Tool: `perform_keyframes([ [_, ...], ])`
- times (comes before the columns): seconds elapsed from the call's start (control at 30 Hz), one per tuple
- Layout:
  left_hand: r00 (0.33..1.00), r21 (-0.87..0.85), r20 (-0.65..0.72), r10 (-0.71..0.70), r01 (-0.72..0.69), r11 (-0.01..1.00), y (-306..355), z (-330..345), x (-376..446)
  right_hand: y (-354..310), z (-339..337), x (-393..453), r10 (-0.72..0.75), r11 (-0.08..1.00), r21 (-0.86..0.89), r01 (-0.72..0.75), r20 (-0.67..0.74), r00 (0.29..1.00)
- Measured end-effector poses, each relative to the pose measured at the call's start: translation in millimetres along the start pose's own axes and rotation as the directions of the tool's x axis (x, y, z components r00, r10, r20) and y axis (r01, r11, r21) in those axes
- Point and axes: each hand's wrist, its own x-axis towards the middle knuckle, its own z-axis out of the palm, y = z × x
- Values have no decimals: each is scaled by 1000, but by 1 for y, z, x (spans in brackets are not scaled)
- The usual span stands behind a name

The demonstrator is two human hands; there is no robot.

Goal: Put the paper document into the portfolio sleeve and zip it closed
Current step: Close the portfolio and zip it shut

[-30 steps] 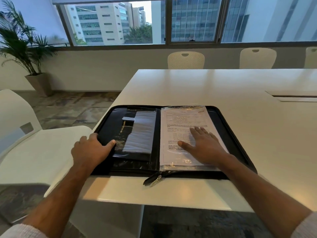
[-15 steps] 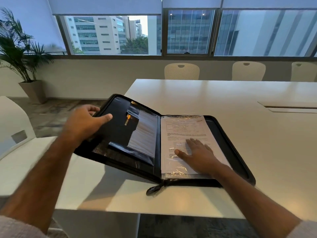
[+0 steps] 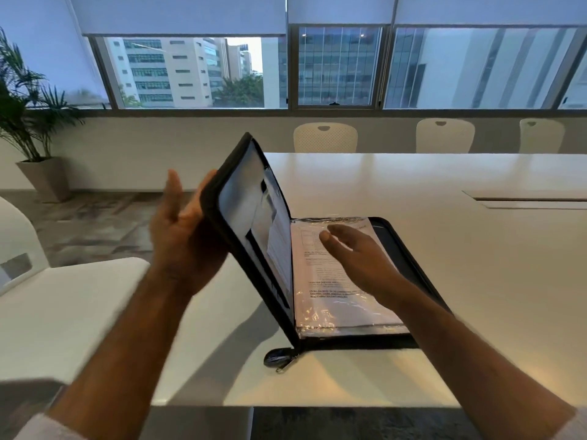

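Observation:
A black zip portfolio lies at the near edge of the white table (image 3: 460, 249). Its right half (image 3: 409, 249) rests flat and holds the printed paper document (image 3: 330, 293) under a clear plastic sleeve. The left cover (image 3: 241, 217) stands raised, nearly upright and tilted over toward the right half, with inner pockets showing. My left hand (image 3: 178, 239) presses its palm and fingers against the outside of that cover and holds it up. My right hand (image 3: 359, 255) hovers just above the document, fingers spread, holding nothing. The zipper pull (image 3: 279, 360) hangs at the near end of the spine.
A white chair seat (image 3: 63, 306) sits close on the left beside the table's edge. More pale chairs (image 3: 325, 138) line the far side under the windows. A cable slot (image 3: 527, 200) is set into the tabletop at the right. A potted plant (image 3: 28, 122) stands far left.
My left hand has swung the left cover from flat on the table up to nearly upright. My right hand has lifted off the document, and the view has tilted upward.

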Motion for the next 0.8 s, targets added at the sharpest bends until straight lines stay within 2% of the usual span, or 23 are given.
perform_keyframes([
  [0.07,999,-41,5,-33,33,999,-29,12,1,-11,-8,-4,-15,988,155,16,-5,1000],
  [0.13,999,44,-1,-44,44,998,-59,16,3,-20,-17,-8,-28,958,284,32,-18,999],
  [0.23,996,361,66,-52,25,932,-96,16,9,-30,-34,-15,-19,859,511,27,-21,1000],
  [0.3,980,545,134,-144,48,837,-114,16,14,-34,-47,-23,-35,740,673,16,15,999],
  [0.37,960,659,131,-248,103,745,-129,15,17,-33,-61,-32,-66,640,768,26,21,998],
  [0.43,952,755,101,-290,117,645,-141,11,19,-26,-73,-39,-19,601,799,24,-16,1000],
  [0.6,941,932,53,-334,74,355,-155,6,29,14,-95,-52,257,564,820,-98,-61,965],
  [0.67,936,965,54,-347,40,259,-159,7,31,32,-103,-57,324,604,786,-128,-96,941],
  [0.8,933,997,41,-359,-15,76,-165,5,35,70,-111,-65,403,796,564,-222,-219,889],
])
